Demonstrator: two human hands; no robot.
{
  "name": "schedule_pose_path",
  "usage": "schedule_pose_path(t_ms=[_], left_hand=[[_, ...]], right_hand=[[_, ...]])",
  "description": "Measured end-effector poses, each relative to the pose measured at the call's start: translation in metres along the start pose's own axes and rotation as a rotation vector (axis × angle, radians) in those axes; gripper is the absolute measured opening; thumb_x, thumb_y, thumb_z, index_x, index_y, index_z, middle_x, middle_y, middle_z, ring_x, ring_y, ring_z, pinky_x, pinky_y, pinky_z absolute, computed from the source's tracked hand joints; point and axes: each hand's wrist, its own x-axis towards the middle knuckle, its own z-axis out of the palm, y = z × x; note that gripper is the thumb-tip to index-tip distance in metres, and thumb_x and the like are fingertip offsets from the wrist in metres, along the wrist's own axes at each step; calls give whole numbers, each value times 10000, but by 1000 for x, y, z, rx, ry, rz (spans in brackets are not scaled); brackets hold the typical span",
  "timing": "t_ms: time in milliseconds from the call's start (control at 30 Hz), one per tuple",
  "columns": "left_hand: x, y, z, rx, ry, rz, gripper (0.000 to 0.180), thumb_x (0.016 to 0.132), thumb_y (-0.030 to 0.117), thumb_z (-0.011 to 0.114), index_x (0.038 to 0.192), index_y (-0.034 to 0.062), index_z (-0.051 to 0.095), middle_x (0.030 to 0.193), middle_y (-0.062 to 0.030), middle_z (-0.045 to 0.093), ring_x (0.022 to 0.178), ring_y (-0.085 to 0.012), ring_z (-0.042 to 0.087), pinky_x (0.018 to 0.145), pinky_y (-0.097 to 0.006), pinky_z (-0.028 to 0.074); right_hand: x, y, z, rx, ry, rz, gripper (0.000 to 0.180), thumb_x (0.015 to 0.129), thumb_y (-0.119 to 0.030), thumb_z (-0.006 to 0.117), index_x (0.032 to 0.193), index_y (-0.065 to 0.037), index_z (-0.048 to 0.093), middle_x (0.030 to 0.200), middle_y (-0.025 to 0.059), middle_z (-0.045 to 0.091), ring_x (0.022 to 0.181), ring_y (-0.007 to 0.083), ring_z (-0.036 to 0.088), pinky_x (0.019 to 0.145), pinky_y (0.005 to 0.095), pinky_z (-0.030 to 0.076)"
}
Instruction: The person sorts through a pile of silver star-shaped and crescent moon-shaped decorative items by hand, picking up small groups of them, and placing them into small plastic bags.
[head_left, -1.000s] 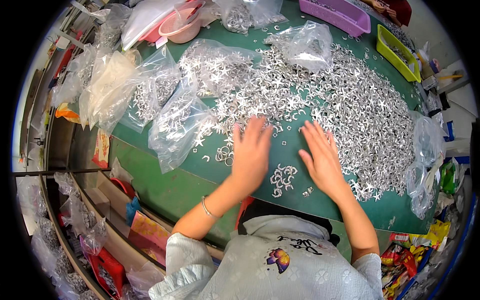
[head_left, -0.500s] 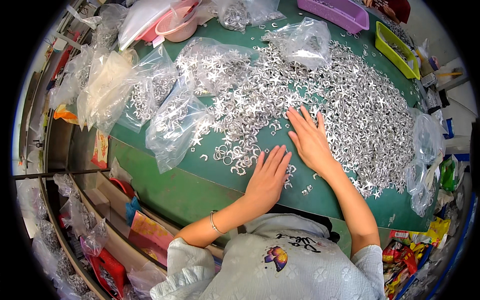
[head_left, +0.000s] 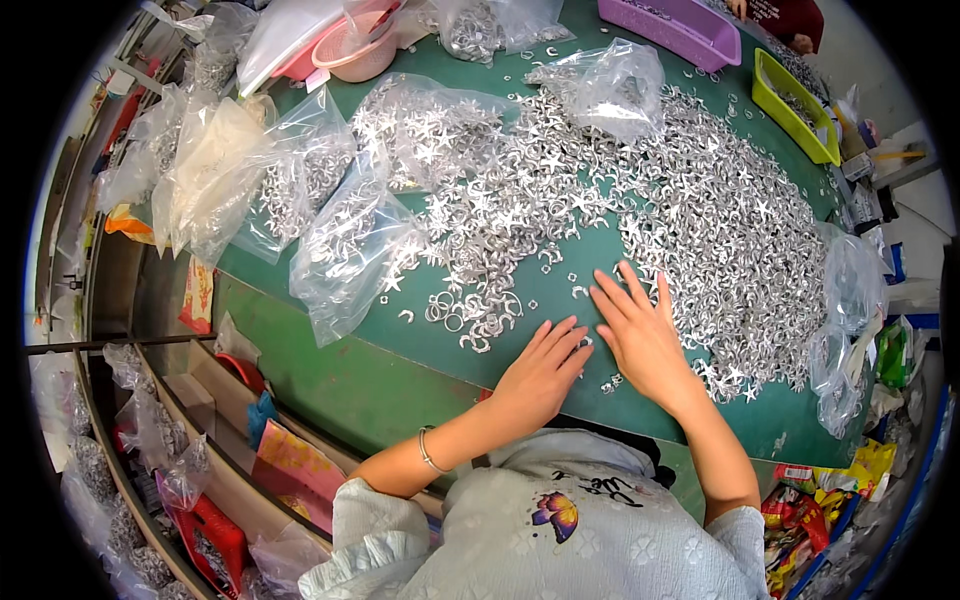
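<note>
A wide heap of small silvery metal pieces (head_left: 730, 220), many shaped like stars, crescents and rings, spreads over a green tabletop (head_left: 400, 345). My right hand (head_left: 642, 335) lies with its fingers stretched out at the heap's left edge, near a few loose pieces. Beside it, close to the table's near edge, my left hand (head_left: 545, 370) rests with extended fingers, partly over a small piece. Several larger rings (head_left: 447, 312) lie to the left of my hands. A little cluster of pieces (head_left: 612, 384) sits between my hands and the near edge.
Clear plastic bags (head_left: 345, 260) with similar pieces stand at the left. A pink basket (head_left: 358, 55), a purple tray (head_left: 680, 38) and a yellow-green tray (head_left: 795, 108) are along the far side. Another person's hand (head_left: 800, 44) shows at the far right. Shelves with bags (head_left: 180, 450) stand at lower left.
My right hand has drawn back toward me, away from the middle of the heap, leaving a bare strip of tabletop behind it. My left hand has shifted slightly nearer and to the right.
</note>
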Motion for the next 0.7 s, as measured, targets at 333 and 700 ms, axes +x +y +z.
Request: schedule_pose_path(t_ms=[333, 700], left_hand=[[14, -4, -3, -16, 135, -77, 537, 767, -108, 536, 1296, -38, 479, 1419, -205, 408, 1342, -359, 379, 1106, -488, 304], [8, -4, -3, -37, 55, -72, 570, 717, -152, 502, 1274, -30, 492, 1377, -189, 461, 1320, -351, 405, 1112, -477, 306]], right_hand=[[-28, -8, 0, 156, -86, -48, 522, 906, -169, 586, 1368, 15, 425, 1456, 146, 402, 1389, 297, 322, 1128, 561, 194], [-22, -2, 1, 303, -77, -50, 489, 924, -149, 558, 1370, 7, 432, 1441, 173, 414, 1361, 311, 365, 1139, 480, 230]])
